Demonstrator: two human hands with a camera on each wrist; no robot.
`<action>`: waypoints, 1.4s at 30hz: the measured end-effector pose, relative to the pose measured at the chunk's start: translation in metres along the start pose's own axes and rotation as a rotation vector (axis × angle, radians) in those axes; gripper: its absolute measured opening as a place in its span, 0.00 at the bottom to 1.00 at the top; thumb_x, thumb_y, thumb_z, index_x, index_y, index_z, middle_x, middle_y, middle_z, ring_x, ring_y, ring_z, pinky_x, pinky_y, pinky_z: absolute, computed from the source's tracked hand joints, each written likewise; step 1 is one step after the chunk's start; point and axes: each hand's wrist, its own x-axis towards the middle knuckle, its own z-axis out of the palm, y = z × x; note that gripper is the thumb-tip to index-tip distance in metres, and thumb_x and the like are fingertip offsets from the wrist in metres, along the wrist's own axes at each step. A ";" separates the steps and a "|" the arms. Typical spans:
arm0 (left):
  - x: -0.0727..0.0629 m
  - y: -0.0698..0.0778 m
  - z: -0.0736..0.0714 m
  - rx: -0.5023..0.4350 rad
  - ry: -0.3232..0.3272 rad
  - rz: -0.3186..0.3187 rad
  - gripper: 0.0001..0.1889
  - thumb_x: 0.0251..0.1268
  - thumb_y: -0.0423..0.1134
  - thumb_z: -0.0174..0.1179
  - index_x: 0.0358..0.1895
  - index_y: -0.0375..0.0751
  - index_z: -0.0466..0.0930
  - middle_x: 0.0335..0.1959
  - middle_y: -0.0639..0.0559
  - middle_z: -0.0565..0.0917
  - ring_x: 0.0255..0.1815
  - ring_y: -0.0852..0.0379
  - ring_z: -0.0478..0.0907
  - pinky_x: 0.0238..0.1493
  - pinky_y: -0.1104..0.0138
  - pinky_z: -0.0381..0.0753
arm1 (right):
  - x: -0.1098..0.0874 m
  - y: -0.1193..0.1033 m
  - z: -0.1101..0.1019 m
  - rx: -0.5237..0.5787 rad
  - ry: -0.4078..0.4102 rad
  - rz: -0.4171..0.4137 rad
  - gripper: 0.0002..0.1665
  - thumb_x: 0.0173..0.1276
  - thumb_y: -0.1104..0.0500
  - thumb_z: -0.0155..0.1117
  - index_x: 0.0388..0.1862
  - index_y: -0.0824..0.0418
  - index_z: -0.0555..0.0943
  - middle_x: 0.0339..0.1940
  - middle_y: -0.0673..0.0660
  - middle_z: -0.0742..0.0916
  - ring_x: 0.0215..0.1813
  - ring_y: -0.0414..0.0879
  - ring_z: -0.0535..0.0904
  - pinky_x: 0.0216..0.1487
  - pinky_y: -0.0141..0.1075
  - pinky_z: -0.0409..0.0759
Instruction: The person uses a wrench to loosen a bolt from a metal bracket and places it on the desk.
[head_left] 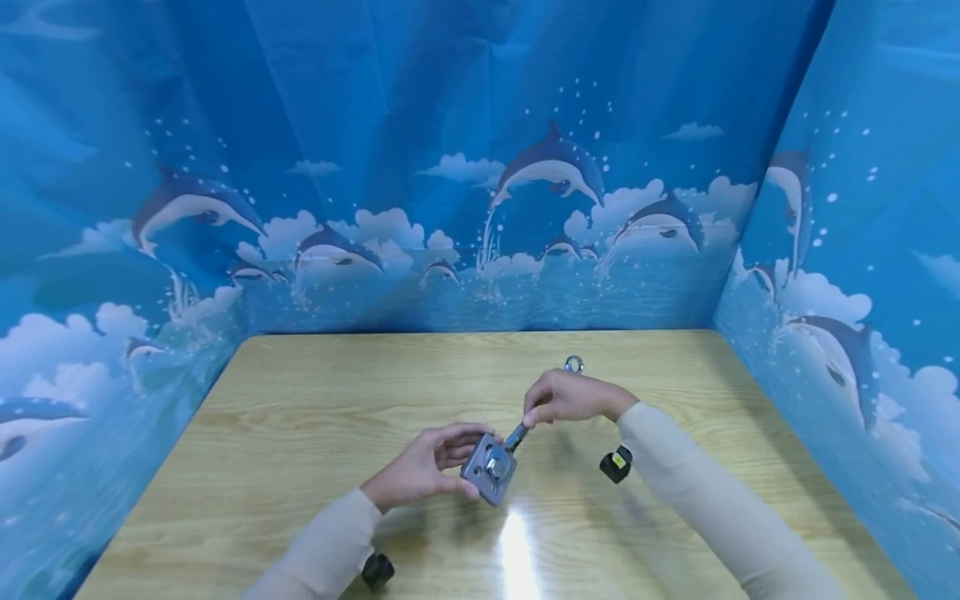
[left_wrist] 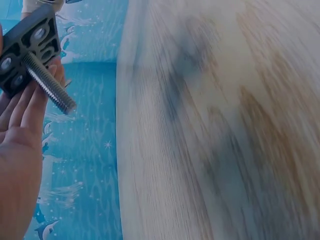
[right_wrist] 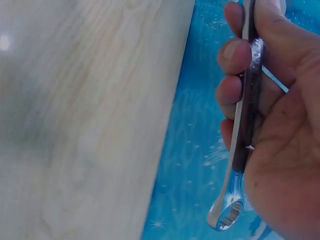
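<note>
The left hand (head_left: 420, 471) is holding the metal plate (head_left: 491, 490) between thumb and fingers, and the plate is staying tilted above the surface (head_left: 315, 400). To the right of the plate and beyond it, the right hand (head_left: 570, 395) is gripping the wrench (right_wrist: 251, 100), its fingers bending round the handle. The bolt (left_wrist: 49, 82) is passing through the plate: its threaded shaft is sticking out from one face, and what seems its silver head is showing on the other. So, in my judgement, these two parts are already sitting together. One end of the wrench is reaching the plate near this head; whether it is catching the head, and how tightly the bolt is sitting, I cannot tell.

The plate is looking grey, hard and four-sided, with round holes. The wrench is shining, with a darker handle and a toothed ring pointing away from the plate. Below the plate, pale wood grain is spreading; behind it, a blue dolphin sheet (head_left: 412, 125) is hanging.
</note>
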 end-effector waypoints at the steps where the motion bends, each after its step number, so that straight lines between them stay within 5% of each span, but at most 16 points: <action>1: 0.000 0.000 0.000 -0.006 -0.017 -0.001 0.41 0.49 0.32 0.72 0.69 0.33 0.62 0.68 0.37 0.69 0.67 0.45 0.68 0.67 0.62 0.71 | 0.001 -0.003 -0.002 -0.012 -0.012 -0.011 0.10 0.67 0.54 0.63 0.30 0.57 0.85 0.20 0.46 0.81 0.22 0.39 0.73 0.24 0.30 0.76; 6: 0.000 -0.002 0.002 -0.026 -0.067 0.003 0.42 0.48 0.33 0.72 0.68 0.31 0.62 0.67 0.35 0.68 0.67 0.43 0.69 0.66 0.62 0.72 | 0.002 -0.012 -0.006 -0.075 -0.051 -0.048 0.10 0.65 0.52 0.65 0.30 0.56 0.86 0.22 0.44 0.84 0.22 0.35 0.75 0.25 0.31 0.79; 18: 0.003 -0.005 0.005 -0.052 -0.101 0.008 0.40 0.50 0.32 0.71 0.68 0.31 0.61 0.67 0.37 0.70 0.66 0.47 0.70 0.66 0.63 0.73 | -0.007 -0.007 0.001 -0.035 -0.030 0.046 0.10 0.64 0.52 0.66 0.30 0.57 0.86 0.21 0.45 0.84 0.23 0.35 0.75 0.26 0.29 0.78; 25: 0.000 -0.009 -0.005 -0.050 -0.015 -0.048 0.41 0.50 0.34 0.72 0.69 0.33 0.62 0.67 0.38 0.69 0.67 0.45 0.69 0.65 0.63 0.73 | -0.027 0.014 0.001 -0.014 0.060 0.172 0.12 0.67 0.53 0.64 0.28 0.59 0.86 0.20 0.48 0.84 0.21 0.36 0.70 0.25 0.27 0.70; 33: -0.008 -0.012 -0.022 -0.037 0.119 -0.109 0.41 0.53 0.35 0.71 0.71 0.37 0.60 0.68 0.43 0.70 0.68 0.46 0.68 0.65 0.64 0.73 | -0.057 0.046 0.018 0.204 0.199 0.411 0.22 0.72 0.51 0.57 0.33 0.71 0.82 0.15 0.49 0.72 0.19 0.40 0.62 0.23 0.29 0.65; 42: -0.009 -0.016 -0.031 -0.012 0.250 -0.098 0.40 0.51 0.35 0.72 0.69 0.38 0.63 0.68 0.40 0.69 0.67 0.46 0.69 0.64 0.68 0.74 | -0.077 0.068 0.038 0.392 0.402 0.605 0.20 0.72 0.52 0.58 0.32 0.69 0.81 0.19 0.50 0.76 0.22 0.42 0.66 0.22 0.29 0.67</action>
